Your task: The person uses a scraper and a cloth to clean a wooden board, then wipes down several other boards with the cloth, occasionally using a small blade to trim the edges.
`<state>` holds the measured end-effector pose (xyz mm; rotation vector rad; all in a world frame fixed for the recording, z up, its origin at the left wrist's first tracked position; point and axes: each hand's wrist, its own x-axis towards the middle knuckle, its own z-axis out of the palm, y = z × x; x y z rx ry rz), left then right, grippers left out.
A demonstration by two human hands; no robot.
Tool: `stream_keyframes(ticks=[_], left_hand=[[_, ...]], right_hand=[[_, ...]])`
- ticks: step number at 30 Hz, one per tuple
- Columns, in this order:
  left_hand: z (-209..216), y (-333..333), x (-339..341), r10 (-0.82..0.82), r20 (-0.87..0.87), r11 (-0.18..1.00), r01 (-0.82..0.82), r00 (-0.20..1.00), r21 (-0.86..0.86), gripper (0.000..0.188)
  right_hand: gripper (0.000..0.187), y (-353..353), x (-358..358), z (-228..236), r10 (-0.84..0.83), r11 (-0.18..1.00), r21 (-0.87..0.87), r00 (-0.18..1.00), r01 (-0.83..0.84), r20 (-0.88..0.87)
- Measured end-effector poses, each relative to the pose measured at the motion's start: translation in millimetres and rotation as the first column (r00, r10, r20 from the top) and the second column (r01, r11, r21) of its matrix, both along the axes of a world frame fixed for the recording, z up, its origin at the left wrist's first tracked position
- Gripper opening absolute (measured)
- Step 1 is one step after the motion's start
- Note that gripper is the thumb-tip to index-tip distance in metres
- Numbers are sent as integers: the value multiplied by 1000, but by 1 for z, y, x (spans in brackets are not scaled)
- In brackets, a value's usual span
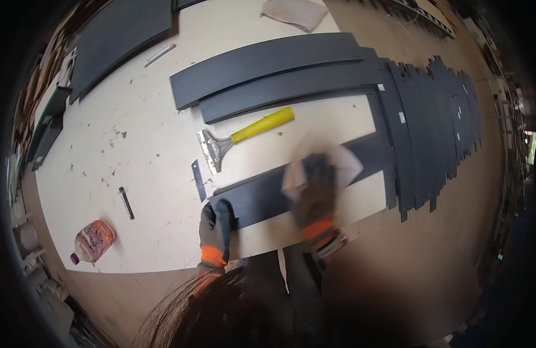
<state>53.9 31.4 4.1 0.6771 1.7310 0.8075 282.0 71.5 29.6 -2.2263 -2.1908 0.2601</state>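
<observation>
A long dark grey board (262, 200) lies across the white tabletop in front of me. My left hand (215, 227), in a dark glove with an orange cuff, grips the board's left end. My gloved right hand (316, 188) presses a pale cloth (346, 165) onto the board's middle; hand and cloth are smeared by motion. Just beyond the board lies a scraper (244, 136) with a yellow handle and a metal head. Beside that head rests a loose dark blade (199, 180), close to my left hand.
More dark boards (268, 69) lie farther back, and many overlapping ones (427, 124) spread to the right. On the white table (146, 209) are a plastic bottle (94, 240) with a purple cap, a black pen-like stick (126, 203), a silver rod (160, 55) and a folded cloth (295, 13).
</observation>
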Motion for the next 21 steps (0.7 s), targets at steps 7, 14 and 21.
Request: stream_keyframes(ticks=[7,14,21], left_hand=[[54,13,-24,136,948,977,-196,287,-81,69],[57,10,-19,-12,830,999,-32,558,35,74],[26,23,17,-73,-29,997,72,997,-30,42]], right_hand=[[47,-45,-150,17,236,970,106,742,-219,-628],[35,-37,-51,37,-196,966,-229,246,-116,-949],[43,-19,11,31,-93,901,377,945,214,-313]])
